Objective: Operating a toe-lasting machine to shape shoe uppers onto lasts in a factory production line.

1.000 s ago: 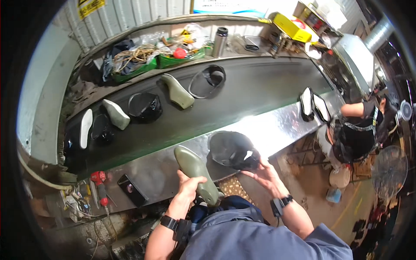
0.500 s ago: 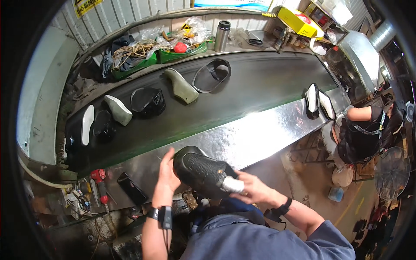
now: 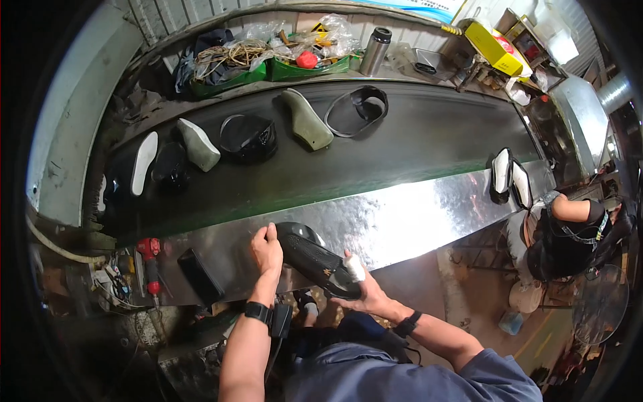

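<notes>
Apparently the fitting is well along: the black upper [image 3: 309, 260], held over the near edge of the counter [image 3: 462, 208], looks filled by a last. The right hand [image 3: 367, 295] grips its near end; whether the left hand [image 3: 268, 253] grips the far end, I cannot tell. Another green last [image 3: 306, 120] lies unfitted. A second earlier, the left hand holds a bare last, the upper apart.

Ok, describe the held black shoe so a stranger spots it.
Find the shiny metal ledge fronting the dark belt. At the ledge's near edge, the right hand holds the shoe. Unlike the white-topped pair farther right, it shows a golden ornament.
</notes>
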### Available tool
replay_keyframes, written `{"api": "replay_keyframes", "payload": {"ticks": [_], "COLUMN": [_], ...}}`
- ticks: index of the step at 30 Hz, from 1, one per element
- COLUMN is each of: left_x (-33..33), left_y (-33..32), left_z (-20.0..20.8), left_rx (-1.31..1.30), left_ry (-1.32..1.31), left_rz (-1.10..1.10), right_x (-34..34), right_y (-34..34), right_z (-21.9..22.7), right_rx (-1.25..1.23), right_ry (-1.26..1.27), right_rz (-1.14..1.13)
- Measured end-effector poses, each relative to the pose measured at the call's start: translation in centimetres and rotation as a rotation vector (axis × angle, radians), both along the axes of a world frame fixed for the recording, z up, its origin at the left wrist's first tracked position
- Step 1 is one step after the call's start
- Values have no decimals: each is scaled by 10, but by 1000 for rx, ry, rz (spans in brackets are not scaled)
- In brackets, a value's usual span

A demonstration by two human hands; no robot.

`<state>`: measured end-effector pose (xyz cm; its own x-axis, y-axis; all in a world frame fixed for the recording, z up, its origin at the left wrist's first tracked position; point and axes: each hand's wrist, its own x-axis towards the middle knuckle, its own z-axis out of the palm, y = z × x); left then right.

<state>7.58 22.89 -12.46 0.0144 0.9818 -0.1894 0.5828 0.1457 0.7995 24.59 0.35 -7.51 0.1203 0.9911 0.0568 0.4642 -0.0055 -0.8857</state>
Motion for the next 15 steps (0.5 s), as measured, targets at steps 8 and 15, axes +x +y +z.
{"api": "replay_keyframes", "payload": {"ticks": [8,15], "left_x": [40,39], "left_y": [-26,-21], "left_z": [49,23], "left_rx": [-110,-30], "left_ry": [286,240], "left_rz": [-13,112], "right_x": [12,30], "right_y": [-7,8], "right_z": [-18,-36], "right_rx": [74,144], "right_ry": [-181,-76], "right_rz": [188,341]}}
